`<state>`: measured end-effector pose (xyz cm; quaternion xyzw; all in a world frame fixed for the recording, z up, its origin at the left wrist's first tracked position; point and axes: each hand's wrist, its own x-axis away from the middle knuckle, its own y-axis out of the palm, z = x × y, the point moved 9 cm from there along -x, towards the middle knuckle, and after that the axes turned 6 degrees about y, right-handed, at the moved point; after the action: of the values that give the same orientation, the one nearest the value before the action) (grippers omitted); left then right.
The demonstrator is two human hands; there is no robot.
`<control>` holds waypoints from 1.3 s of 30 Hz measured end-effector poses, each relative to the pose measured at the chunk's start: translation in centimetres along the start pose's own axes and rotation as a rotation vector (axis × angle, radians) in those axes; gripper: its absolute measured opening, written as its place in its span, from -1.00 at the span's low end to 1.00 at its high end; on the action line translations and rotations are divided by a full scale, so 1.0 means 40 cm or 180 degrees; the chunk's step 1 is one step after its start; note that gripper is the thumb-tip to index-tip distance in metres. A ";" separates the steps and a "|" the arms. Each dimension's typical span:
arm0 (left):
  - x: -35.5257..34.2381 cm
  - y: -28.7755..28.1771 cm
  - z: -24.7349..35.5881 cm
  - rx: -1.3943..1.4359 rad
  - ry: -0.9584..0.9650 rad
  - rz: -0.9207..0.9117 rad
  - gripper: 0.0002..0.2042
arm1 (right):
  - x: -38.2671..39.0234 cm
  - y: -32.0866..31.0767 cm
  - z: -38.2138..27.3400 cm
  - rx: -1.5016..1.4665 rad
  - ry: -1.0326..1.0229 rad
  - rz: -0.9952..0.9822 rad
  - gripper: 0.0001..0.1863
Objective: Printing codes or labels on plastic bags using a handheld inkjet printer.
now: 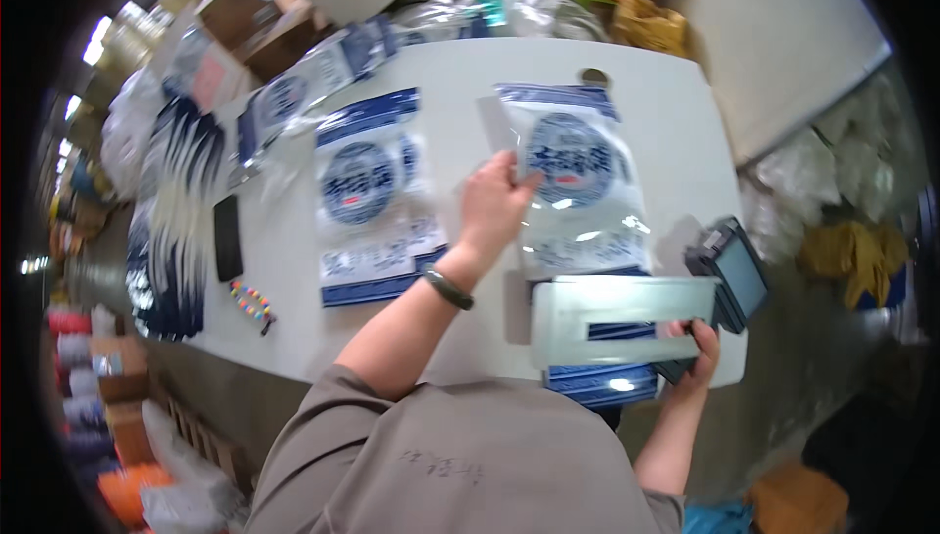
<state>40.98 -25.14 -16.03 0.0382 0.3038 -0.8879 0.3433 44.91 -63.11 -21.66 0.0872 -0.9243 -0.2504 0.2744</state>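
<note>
Black phone (228,238)'s way left of the left hand (497,203), with some flat printed bags (362,196) in between. That hand's kinda narrow, on the left edge of the blue-white pouch (578,226) just right of it; can't tell if it's pinching. Then a pale slotted plate (561,319), right hand (697,353) curled round a dark grip (673,370) there, screen device (742,275) just above.

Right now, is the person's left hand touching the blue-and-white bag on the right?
Touching. The head view shows the left hand at the bag, fingers pinching its left edge, thumb over the front.
</note>
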 end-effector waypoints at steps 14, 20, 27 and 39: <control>0.073 -0.635 -0.406 -0.1021 -0.0723 0.0204 -0.37 | -0.013 0.026 0.000 0.0124 0.0167 -0.0715 -0.76; 0.052 -0.343 -0.046 -0.1528 0.0633 -0.0043 -0.36 | -0.009 0.031 -0.004 0.0090 0.0077 -0.0777 -0.76; 0.126 0.024 0.051 -0.0349 -0.0047 -0.1313 -0.28 | -0.011 0.039 0.010 -0.0057 0.0161 -0.0803 -0.76; 0.233 0.035 0.229 0.0853 0.0826 -0.2108 -0.59 | -0.015 0.045 0.003 -0.0246 0.0002 -0.0382 -0.55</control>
<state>36.06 -36.60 -11.87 0.0947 0.2218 -0.9704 -0.0117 45.31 -61.32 -21.11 0.1319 -0.9070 -0.3018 0.2624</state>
